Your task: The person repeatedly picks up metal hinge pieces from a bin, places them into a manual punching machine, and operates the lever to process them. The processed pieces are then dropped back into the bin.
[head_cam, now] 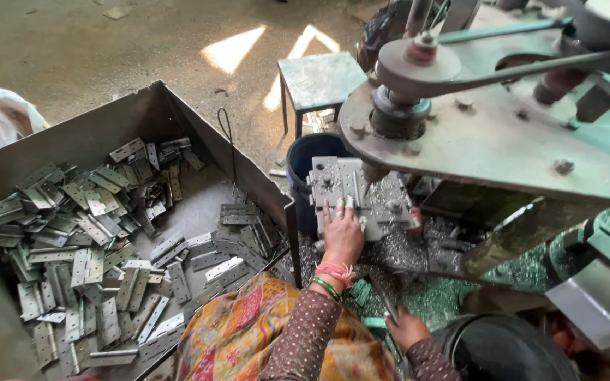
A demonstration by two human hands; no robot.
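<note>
Left hand point(342, 236): flat, fingers spread on the metal jig plate point(344, 187).
Right hand point(405, 329): closed on a lever point(388, 303).
Overhead: drill press point(488, 134).
Left: bin point(142, 113) of hinges point(93, 240).

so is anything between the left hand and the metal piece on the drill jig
Nothing visible. The left hand already lies flat on the metal piece on the jig plate, fingers touching it. The drill tip hangs just to the right of the fingers, apart from them.
</note>
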